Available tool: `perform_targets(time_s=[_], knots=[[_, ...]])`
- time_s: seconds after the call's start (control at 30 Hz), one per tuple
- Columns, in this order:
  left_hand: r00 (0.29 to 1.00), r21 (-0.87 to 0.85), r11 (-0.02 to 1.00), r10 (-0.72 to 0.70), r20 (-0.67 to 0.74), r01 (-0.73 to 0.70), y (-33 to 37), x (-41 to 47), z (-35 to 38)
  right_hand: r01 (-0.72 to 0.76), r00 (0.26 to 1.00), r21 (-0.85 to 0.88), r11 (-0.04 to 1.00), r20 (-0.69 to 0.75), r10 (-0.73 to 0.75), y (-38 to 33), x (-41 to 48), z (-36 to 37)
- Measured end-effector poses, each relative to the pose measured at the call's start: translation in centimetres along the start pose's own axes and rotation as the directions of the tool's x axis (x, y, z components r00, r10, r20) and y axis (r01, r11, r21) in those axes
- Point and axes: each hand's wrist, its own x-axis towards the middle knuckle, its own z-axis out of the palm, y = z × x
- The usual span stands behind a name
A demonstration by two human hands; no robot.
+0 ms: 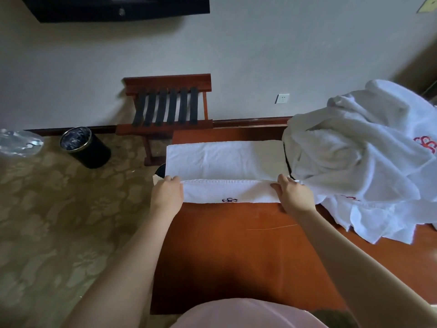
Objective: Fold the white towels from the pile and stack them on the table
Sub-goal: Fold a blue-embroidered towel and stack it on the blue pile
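A white towel (222, 162) lies spread across the far end of the reddish wooden table (236, 245). Its near edge is folded over into a band that carries a dark embroidered logo. My left hand (166, 192) grips the left end of that folded band. At the band's right end my right hand (293, 195) pinches the fold. A big rumpled pile of white towels (359, 157) with red logos sits on the right side of the table, touching the spread towel's right end.
A wooden luggage rack (168, 107) with black straps stands against the wall behind the table. A black waste bin (85, 147) sits on the patterned carpet at the left, beside a clear plastic bag (19, 142). A television hangs at the top left.
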Motion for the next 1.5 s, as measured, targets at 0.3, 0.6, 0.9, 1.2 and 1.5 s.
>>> perform_targets(time_s=[0.3,0.6,0.9,1.2,1.5], knots=[[0.99,0.23,0.973,-0.06,0.128,0.029,0.2,10.1,-1.1,-0.075,0.997,-0.042,0.996,0.028,0.076,0.2,9.3,-0.4],[0.964,0.214,0.974,-0.121,0.239,0.069,0.6,17.4,1.6,-0.076,0.994,-0.024,0.997,0.077,0.077,1.2,16.6,2.2],[0.991,0.376,0.927,-0.039,0.129,-0.013,-0.4,20.5,3.9,-0.008,0.989,-0.113,0.994,0.144,0.025,1.2,21.5,5.0],[0.998,0.303,0.953,-0.024,0.051,0.008,-0.3,21.5,6.0,-0.096,0.972,-0.197,0.976,0.191,0.134,1.9,21.8,7.9],[0.996,0.248,0.969,0.024,-0.087,-0.001,0.3,21.2,6.7,-0.202,0.967,-0.09,0.975,0.139,0.213,1.8,20.9,8.5]])
